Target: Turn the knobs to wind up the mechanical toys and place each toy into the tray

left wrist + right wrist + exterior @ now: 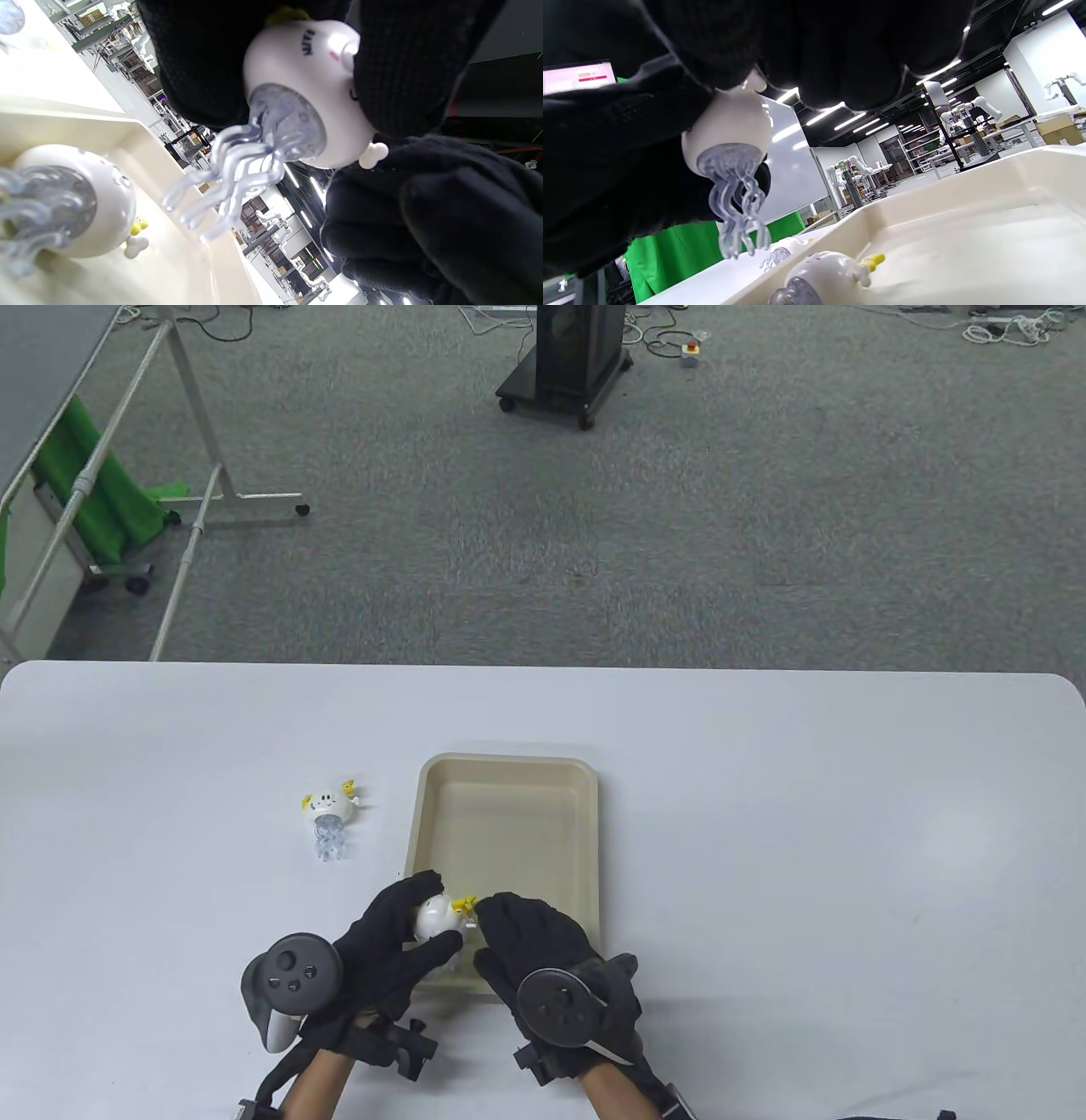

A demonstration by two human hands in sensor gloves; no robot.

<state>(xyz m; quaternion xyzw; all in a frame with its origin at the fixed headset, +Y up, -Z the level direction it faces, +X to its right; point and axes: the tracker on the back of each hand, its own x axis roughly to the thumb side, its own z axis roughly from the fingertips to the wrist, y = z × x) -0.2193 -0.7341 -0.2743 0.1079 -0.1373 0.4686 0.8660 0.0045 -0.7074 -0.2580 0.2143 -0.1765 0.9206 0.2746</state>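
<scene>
My left hand (392, 935) grips a white jellyfish toy (437, 918) with clear tentacles (229, 186), held above the near end of the beige tray (509, 768). The curled fingers of my right hand (517, 929) sit on the toy's right side, pinching the small white knob (754, 82). A second jellyfish toy (80, 203) lies on its side in the tray under my hands, showing in the right wrist view as toy (827, 271) and hidden in the table view. A third toy (329, 813) lies on the table left of the tray.
The white table (806, 831) stretches wide to the right of the tray. Beyond its far edge are grey carpet, a metal frame with green cloth (102, 500) and a black wheeled stand (567, 364).
</scene>
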